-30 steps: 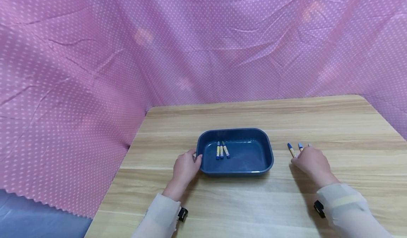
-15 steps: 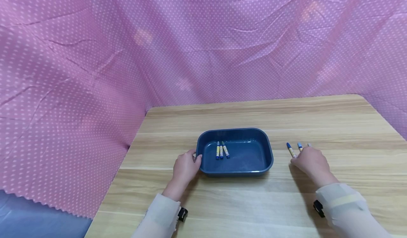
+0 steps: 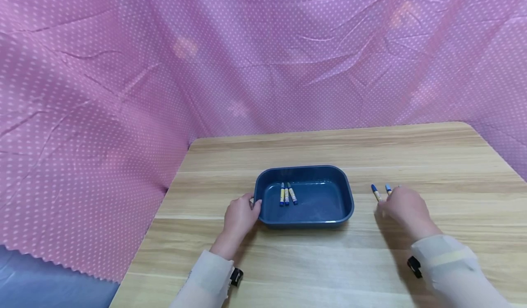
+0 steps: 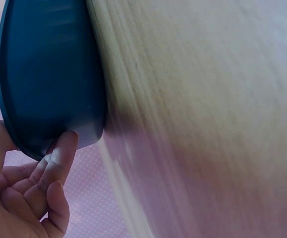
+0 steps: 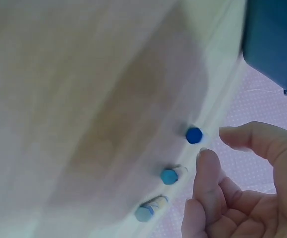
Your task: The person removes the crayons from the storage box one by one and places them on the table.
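Observation:
A dark blue rectangular tub (image 3: 329, 207) stands on the table with three crayons (image 3: 287, 196) lying side by side in its left part. My left hand (image 3: 240, 218) grips the tub's left wall, thumb over the rim and fingers outside (image 4: 59, 158). To the right of the tub lie a dark blue crayon (image 3: 376, 192) and a light blue crayon (image 3: 388, 189). A greyish-blue crayon (image 5: 150, 208) shows beside them in the right wrist view. My right hand (image 3: 405, 209) hovers over their near ends. Its thumb and index finger are apart, close to the dark blue crayon (image 5: 194, 135).
The wooden table (image 3: 309, 271) runs around the tub. A pink dotted curtain (image 3: 267, 70) hangs behind the table's far edge and on the left. Black wrist cameras (image 3: 236, 277) sit on both sleeves.
My right hand has lifted and shifted slightly, its thumb and index finger now off the dark blue crayon. The greyish-blue crayon is now mostly covered in the head view. My left hand stays put.

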A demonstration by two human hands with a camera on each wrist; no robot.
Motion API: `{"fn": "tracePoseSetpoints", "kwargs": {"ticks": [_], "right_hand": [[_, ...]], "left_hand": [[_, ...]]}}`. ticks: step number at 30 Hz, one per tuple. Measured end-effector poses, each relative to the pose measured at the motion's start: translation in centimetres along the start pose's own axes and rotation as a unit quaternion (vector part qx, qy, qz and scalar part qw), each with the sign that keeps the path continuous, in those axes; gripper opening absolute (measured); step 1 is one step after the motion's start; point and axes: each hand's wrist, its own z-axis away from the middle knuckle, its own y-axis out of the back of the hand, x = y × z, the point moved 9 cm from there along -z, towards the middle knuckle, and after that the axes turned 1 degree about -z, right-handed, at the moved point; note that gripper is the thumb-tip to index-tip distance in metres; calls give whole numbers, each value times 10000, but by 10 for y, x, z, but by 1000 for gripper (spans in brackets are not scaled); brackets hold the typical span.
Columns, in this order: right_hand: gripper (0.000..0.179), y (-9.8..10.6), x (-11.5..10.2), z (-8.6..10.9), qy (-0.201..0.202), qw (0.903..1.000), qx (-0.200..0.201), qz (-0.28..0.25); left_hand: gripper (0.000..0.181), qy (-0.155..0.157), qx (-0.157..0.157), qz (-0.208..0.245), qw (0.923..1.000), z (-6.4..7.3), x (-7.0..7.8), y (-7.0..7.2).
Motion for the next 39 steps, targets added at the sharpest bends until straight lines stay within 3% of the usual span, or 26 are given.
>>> {"fn": "tracePoseSetpoints", "kwargs": {"ticks": [5,10,16,39], "right_hand": [[33,16,-8,0,218,9992,329,61],[30,36,-20,4,469,9967,655,52],[48,50,-31,7,510,9940,965,49],[57,66,-77,19,1133,9806,1600,-77]], "left_hand": [[32,-25,21,-47,10000,-1,0,0],[32,-27,16,-36,10000,-1,-1,-1],[33,-45,-4,-55,10000,0,0,-1],[36,-52,-7,-96,9999,0,-1,-1]]}}
